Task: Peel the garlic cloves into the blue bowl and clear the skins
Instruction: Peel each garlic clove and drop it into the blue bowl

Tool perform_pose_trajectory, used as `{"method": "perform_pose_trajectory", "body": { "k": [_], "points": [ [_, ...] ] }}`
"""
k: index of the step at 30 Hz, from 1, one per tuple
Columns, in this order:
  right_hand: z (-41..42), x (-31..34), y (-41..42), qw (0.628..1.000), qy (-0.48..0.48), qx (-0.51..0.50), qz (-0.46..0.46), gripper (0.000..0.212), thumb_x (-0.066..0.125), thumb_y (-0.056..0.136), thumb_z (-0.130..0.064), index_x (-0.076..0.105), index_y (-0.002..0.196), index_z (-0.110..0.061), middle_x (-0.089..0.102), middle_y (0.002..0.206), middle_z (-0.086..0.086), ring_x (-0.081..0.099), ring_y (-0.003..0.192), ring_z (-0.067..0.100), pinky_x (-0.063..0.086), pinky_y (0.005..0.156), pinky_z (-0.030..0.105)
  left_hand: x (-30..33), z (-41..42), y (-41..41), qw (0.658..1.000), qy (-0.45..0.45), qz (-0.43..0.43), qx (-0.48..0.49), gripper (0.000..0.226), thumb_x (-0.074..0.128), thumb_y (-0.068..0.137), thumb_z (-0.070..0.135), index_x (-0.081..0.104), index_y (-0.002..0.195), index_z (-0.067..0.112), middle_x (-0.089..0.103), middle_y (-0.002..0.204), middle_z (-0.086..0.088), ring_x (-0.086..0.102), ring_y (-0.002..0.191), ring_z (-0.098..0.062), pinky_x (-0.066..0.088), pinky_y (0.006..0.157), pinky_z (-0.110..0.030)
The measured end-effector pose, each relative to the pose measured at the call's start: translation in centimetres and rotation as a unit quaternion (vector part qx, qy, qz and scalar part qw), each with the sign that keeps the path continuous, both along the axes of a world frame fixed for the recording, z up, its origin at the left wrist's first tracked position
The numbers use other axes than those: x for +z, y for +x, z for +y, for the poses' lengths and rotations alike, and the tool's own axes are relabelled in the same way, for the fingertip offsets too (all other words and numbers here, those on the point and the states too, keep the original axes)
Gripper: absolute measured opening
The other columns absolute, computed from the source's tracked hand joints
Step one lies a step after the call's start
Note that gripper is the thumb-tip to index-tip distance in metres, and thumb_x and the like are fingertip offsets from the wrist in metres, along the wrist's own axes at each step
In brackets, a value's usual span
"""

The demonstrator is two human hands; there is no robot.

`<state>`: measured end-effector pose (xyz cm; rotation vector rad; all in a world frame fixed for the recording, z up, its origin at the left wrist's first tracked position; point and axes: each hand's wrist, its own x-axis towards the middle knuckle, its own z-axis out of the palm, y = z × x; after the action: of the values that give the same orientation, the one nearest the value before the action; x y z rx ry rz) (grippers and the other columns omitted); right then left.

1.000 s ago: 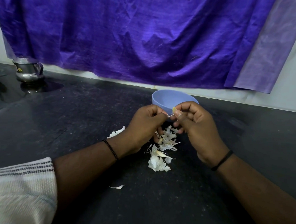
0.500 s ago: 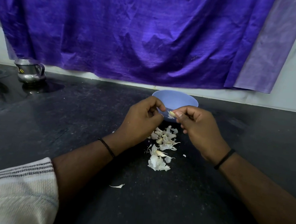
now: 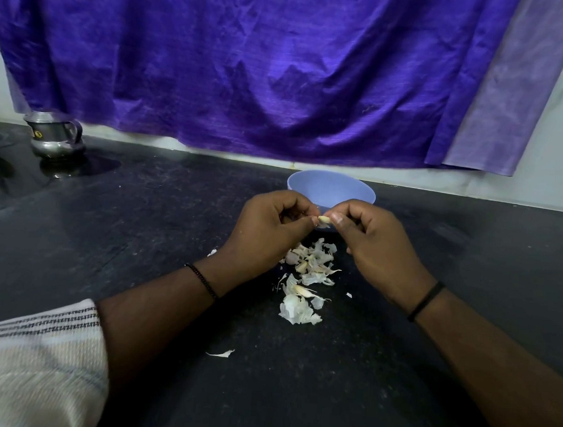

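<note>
- Mid-peel at the desk [image 3: 428, 368]: my left hand [image 3: 266, 232] and right hand [image 3: 379, 248] meet over the near rim of the bowl [image 3: 332, 188], both with fingers curled, pinching one clove [image 3: 324, 219] between the fingertips
- The clove shows pale and yellowish at the pinch, with a scrap of white skin hanging under it; I judge it partly stripped, not yet clean
- A heap of skins [image 3: 308, 273] lies on the desk just below and between my hands, trailing back toward me; one loose flake [image 3: 220, 353] sits well apart, nearer my left forearm, and another scrap [image 3: 212, 252] peeps out beside my left wrist
- A few fatter, cream-coloured pieces sit among the skins; they may be cloves waiting for their turn, though I cannot tell for sure
- What the bowl holds I cannot tell: my hands cover its front and the visible inside wall looks bare
- Left to do, by my reckoning: finish this clove, drop it in the bowl just behind my fingers, work through any still in the heap, then gather the skins off the desk
- The clearing has not begun, as the litter plainly shows
</note>
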<state>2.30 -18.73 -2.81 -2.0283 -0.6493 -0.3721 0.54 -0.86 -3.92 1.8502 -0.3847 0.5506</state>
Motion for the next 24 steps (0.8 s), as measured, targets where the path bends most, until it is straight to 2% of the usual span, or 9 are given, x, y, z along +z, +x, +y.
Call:
{"method": "perform_pose_trajectory", "body": {
  "k": [9, 15, 17, 21, 24],
  "points": [
    [0.11, -0.22, 0.1, 1.0, 0.002, -0.01, -0.016, 0.015, 0.06, 0.098, -0.019, 0.073, 0.091, -0.016, 0.064, 0.069, -0.02, 0.055, 0.064, -0.006, 0.039, 0.06, 0.008, 0.07, -0.06, -0.1, 1.0, -0.005, -0.002, -0.001, 0.003, 0.072, 0.088, 0.009, 0.074, 0.086, 0.009, 0.066, 0.063, 0.005, 0.059, 0.05, -0.01, 0.047, 0.047, -0.021],
    [0.07, -0.13, 0.13, 1.0, 0.016, -0.021, 0.016, 0.015, 0.061, 0.097, -0.025, 0.073, 0.092, -0.02, 0.068, 0.077, -0.014, 0.057, 0.066, -0.001, 0.046, 0.065, 0.022, -0.05, -0.02, -0.03, 1.0, 0.018, -0.016, 0.007, 0.006, 0.071, 0.089, 0.007, 0.073, 0.084, 0.009, 0.066, 0.065, 0.001, 0.059, 0.052, -0.01, 0.048, 0.049, -0.021],
    [0.08, -0.14, 0.1, 0.999, 0.014, -0.021, 0.047, 0.018, 0.059, 0.098, -0.03, 0.073, 0.088, -0.022, 0.066, 0.072, -0.013, 0.055, 0.063, 0.0, 0.047, 0.062, 0.024, -0.12, -0.03, 0.04, 1.0, 0.01, -0.015, 0.013, 0.006, 0.069, 0.09, 0.006, 0.072, 0.084, 0.007, 0.067, 0.066, -0.002, 0.059, 0.051, -0.011, 0.048, 0.049, -0.022],
    [0.47, 0.06, -0.32, 0.981, 0.054, 0.021, 0.186, 0.032, 0.052, 0.101, -0.035, 0.07, 0.083, -0.016, 0.055, 0.058, -0.011, 0.045, 0.052, 0.003, 0.039, 0.049, 0.017, -0.01, -0.03, 0.04, 0.999, 0.014, -0.02, 0.023, 0.006, 0.069, 0.089, 0.007, 0.072, 0.084, 0.009, 0.067, 0.066, -0.002, 0.058, 0.051, -0.01, 0.049, 0.05, -0.025],
    [0.55, 0.13, -0.42, 0.975, 0.081, 0.029, 0.205, 0.029, 0.053, 0.102, -0.031, 0.07, 0.086, -0.012, 0.051, 0.061, -0.007, 0.042, 0.054, 0.006, 0.037, 0.048, 0.018, 0.06, -0.05, -0.01, 1.0, 0.006, -0.012, 0.012, 0.006, 0.069, 0.09, 0.007, 0.073, 0.086, 0.008, 0.069, 0.071, -0.006, 0.059, 0.053, -0.011, 0.05, 0.05, -0.026]
  ]
}}
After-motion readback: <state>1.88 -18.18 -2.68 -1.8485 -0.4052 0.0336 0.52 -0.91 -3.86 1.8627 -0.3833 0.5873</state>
